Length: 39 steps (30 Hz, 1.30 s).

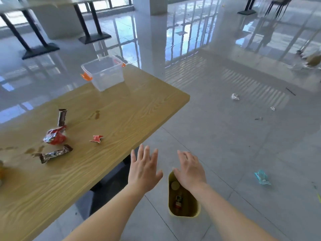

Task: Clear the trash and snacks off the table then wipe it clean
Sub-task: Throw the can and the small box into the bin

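Note:
On the wooden table (121, 108) lie a crumpled red wrapper (55, 135), a small red wrapper (96, 138) and two brown snack bars (62, 117) (55, 153). Brown stains (96, 114) mark the tabletop. A yellow bin (184, 206) stands on the floor by the table's near corner, with a small bottle and a lid inside. My left hand (144, 169) hovers open beside the table edge. My right hand (190, 169) is open above the bin's far rim. Both hands hold nothing.
A clear plastic box (104, 73) with orange latches stands at the table's far end. Scraps of paper (234, 96) and a teal wrapper (262, 177) lie on the tiled floor to the right. Black table bases (40, 50) stand at the back left.

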Motion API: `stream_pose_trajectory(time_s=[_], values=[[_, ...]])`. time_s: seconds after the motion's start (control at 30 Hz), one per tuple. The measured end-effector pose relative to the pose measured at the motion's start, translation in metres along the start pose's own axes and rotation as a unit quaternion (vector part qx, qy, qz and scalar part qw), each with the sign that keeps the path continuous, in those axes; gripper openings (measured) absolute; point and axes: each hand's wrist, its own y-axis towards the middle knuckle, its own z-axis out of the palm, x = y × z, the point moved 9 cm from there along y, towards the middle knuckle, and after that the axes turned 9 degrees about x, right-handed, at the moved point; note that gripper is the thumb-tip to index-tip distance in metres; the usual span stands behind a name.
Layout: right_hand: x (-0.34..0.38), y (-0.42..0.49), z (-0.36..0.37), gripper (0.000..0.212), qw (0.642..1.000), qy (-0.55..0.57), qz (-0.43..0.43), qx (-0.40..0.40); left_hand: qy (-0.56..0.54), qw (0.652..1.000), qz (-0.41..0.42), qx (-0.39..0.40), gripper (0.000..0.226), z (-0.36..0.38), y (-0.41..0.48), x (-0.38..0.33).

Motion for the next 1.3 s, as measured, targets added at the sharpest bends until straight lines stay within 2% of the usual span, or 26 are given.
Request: stream_pose_trajectory(time_s=[0.2,0.37,0.63,0.87,1.07,1.3], values=[[0.095,0.000,-0.040,0.071,0.994,-0.035,-0.104,-0.017,-0.039,0.996,-0.069,-0.031,0.076,-0.041,-0.047,0.075],[0.180,0.007,-0.046,0.070,0.987,-0.025,-0.158,-0.011,-0.060,0.989,-0.128,-0.047,0.076,-0.056,-0.082,0.142],[0.327,0.010,-0.018,0.069,0.969,-0.047,-0.244,0.004,-0.068,0.970,-0.213,-0.097,0.078,-0.077,-0.150,0.266],[0.449,0.003,0.019,0.066,0.953,-0.071,-0.293,0.039,-0.072,0.951,-0.285,-0.095,0.078,-0.080,-0.225,0.384],[0.526,0.001,0.045,0.065,0.942,-0.081,-0.319,0.064,-0.089,0.934,-0.336,-0.088,0.077,-0.074,-0.263,0.454],[0.586,0.010,0.078,0.066,0.926,-0.089,-0.352,0.103,-0.103,0.912,-0.393,-0.064,0.076,-0.053,-0.283,0.501]])
